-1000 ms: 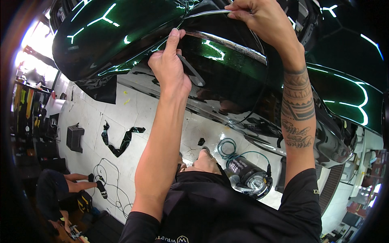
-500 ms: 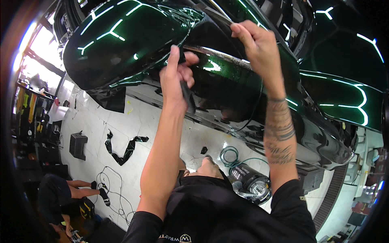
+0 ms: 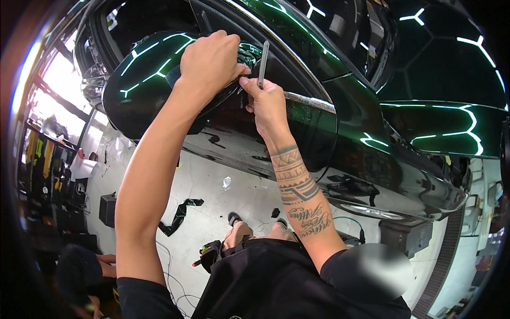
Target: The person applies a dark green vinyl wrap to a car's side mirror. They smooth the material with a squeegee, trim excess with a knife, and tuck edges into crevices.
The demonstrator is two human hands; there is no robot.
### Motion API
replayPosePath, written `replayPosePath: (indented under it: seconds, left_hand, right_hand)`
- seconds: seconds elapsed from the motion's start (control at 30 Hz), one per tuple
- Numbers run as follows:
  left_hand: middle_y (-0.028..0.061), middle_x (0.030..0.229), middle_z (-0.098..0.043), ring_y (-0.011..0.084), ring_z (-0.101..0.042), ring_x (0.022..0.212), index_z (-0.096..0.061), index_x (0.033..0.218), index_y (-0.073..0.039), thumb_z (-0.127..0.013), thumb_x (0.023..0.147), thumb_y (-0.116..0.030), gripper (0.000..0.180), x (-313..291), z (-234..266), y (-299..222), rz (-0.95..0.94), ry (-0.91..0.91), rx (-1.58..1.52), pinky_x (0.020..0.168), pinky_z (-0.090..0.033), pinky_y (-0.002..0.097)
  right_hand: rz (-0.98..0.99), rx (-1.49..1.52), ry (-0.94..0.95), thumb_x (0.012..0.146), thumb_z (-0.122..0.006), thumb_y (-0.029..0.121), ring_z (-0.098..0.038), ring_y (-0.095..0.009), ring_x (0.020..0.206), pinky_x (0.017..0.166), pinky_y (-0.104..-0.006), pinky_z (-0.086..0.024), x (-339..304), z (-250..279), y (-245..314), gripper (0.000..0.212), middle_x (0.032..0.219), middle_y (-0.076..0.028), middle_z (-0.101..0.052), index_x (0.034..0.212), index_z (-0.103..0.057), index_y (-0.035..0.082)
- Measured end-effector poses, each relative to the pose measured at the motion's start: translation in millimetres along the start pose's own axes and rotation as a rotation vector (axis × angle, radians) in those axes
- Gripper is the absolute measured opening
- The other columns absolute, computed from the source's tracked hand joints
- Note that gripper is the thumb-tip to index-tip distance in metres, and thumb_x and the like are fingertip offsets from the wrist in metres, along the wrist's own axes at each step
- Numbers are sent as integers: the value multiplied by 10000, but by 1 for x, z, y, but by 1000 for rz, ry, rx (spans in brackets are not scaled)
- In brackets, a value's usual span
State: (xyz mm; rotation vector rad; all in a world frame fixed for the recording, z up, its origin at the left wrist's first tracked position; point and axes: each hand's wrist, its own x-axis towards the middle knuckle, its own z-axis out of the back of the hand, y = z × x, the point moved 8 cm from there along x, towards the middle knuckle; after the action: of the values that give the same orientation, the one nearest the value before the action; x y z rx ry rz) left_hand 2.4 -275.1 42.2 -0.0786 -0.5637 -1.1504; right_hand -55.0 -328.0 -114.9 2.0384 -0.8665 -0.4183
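A glossy dark green car side mirror (image 3: 125, 106) stands out from the door. My left hand (image 3: 210, 61) lies over its inner side, fingers closed, with thumb and fingertips at wrinkled, shiny film (image 3: 249, 50) by the mirror's base. Beneath its outer edge a dark, flat squeegee (image 3: 173, 76) sticks out; most of it is hidden. Close beside, my right hand (image 3: 268, 103) is closed around a slim metallic utility knife (image 3: 263, 61) pointing upward. Its thumb is near my left fingertips. What those fingertips pinch is too small to make out.
Below the mirror, the wet car door (image 3: 311, 122) has a chrome trim strip (image 3: 313, 101). Cut black film (image 3: 180, 218) lies on the pale floor, near a black box-shaped stool (image 3: 108, 210). Another person (image 3: 79, 276) crouches at lower left. Cables run over the floor.
My left hand has moved up and turned over onto the mirror. My right hand has come down and left from the window area, close to it. The view has shifted.
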Motion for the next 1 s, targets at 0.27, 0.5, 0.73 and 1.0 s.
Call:
replayPosePath:
  seconds: [0.27,0.5,0.73,1.0]
  left_hand:
    - [132,974,-695,354,-723,906,-712,996,-63,-836,691,-540,580,11,-13,-8,-44,123,90,748,-592,434]
    - [115,932,-680,339,-697,788,-667,911,-54,-825,744,-493,495,0,-7,1,-285,-15,58,686,-553,425]
    - [106,700,-619,234,-578,653,-654,849,7,-721,873,-270,286,-47,48,32,-96,159,-565,670,-476,365]
    - [-20,705,-622,39,-513,613,-716,908,-56,-697,927,-178,124,-308,-93,17,712,662,-1333,550,-381,223]
  right_hand:
    - [-129,77,-180,936,-596,118,-476,-86,556,476,-275,-376,-32,10,-77,95,710,33,-565,864,-628,64]
    - [81,-246,-281,883,-661,72,-415,-32,572,490,-257,-342,-82,1,-116,174,633,61,-482,744,-560,45]
    - [24,-850,-235,787,-674,164,-593,-329,589,570,-448,-454,-143,68,-215,169,672,-184,-612,800,-603,11]
    - [-340,-1546,445,876,-729,420,-702,-393,950,791,-499,-560,-225,168,-292,388,938,-213,-727,962,-758,42]
